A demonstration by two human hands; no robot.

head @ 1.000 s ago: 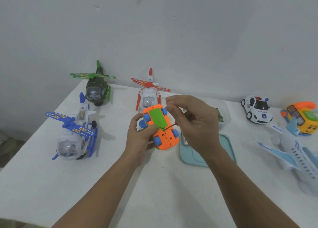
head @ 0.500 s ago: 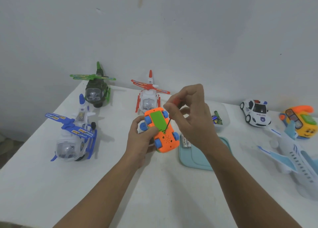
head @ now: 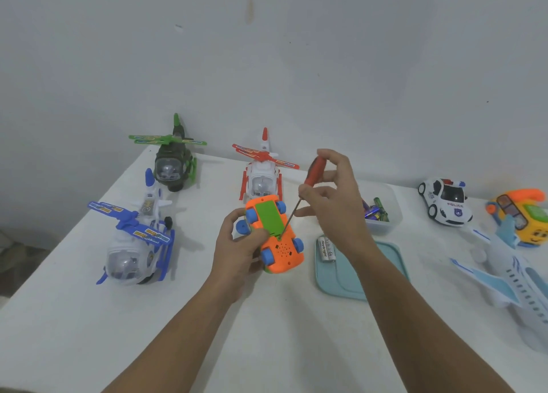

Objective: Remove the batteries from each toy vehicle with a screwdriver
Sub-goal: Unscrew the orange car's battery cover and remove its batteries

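While the left hand (head: 237,253) holds the orange car (head: 275,235) belly-up over the middle of the table (head: 89,318), its fingers (head: 234,223) curl round the car's left side and the thumb lies on the edge of the green cover (head: 269,214), which sits flat in the underside between the blue wheels. The right hand (head: 332,196) pinches the screwdriver (head: 305,191): its fingers (head: 335,158) are bent round the red handle near the top, and the thin shaft slants down and left, its tip touching the near end of the cover where green meets orange. Just right of the car a teal lid (head: 355,274) lies flat on the table, partly under the right forearm, with a few batteries (head: 326,248) side by side at its far left corner. Behind the right hand stands a clear tub (head: 391,196) with more batteries loose inside. On the left stand a blue helicopter (head: 136,244) and, farther back, a green helicopter (head: 172,164); a red helicopter (head: 262,173) stands just behind the car. On the right are a police car (head: 444,202), a yellow toy (head: 525,217) and a pale blue plane (head: 510,274), the plane nearest.
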